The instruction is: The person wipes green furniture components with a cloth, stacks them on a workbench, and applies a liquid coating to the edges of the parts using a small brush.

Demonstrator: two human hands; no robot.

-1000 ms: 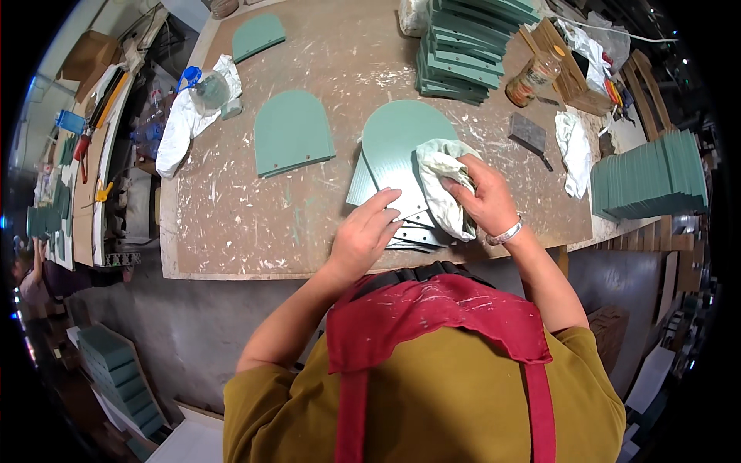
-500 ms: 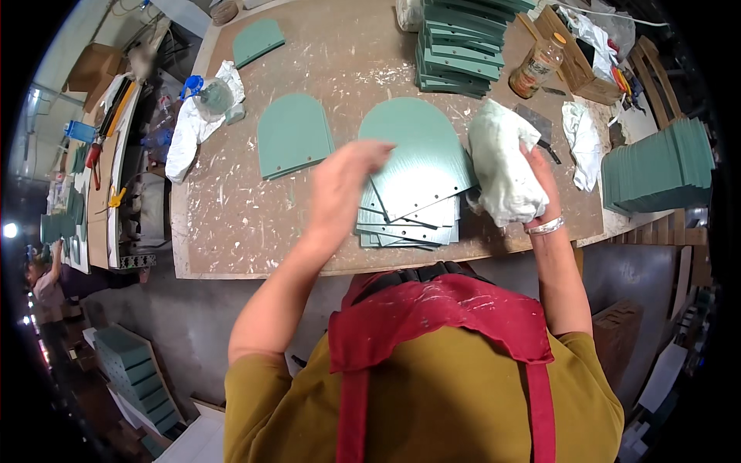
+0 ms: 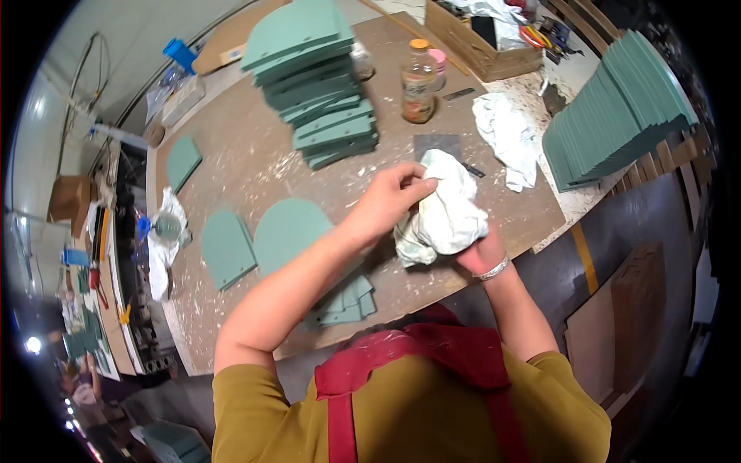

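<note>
A crumpled white cloth (image 3: 446, 212) is bunched up over the front right part of the table. My right hand (image 3: 485, 250) grips it from below on the right; its fingers are partly hidden under the folds. At the cloth's upper left edge, my left hand (image 3: 392, 197) pinches a fold between thumb and fingers. Left of the cloth lies a green round-topped panel (image 3: 289, 228), partly covered by my left forearm. More green panels (image 3: 351, 302) are fanned out beneath it, near the table's front edge. Another green round-topped panel (image 3: 225, 251) lies farther left.
A tall stack of green panels (image 3: 328, 116) stands at the back. Right of it are a glass bottle with an orange cap (image 3: 417, 85) and a wooden box (image 3: 505, 63) of tools. A second white cloth (image 3: 505, 139) lies near a long green panel row (image 3: 617, 116).
My left hand has moved from above the panel onto the cloth and now pinches it. The cloth has shifted away from the panels in my right hand. The view has turned rightward.
</note>
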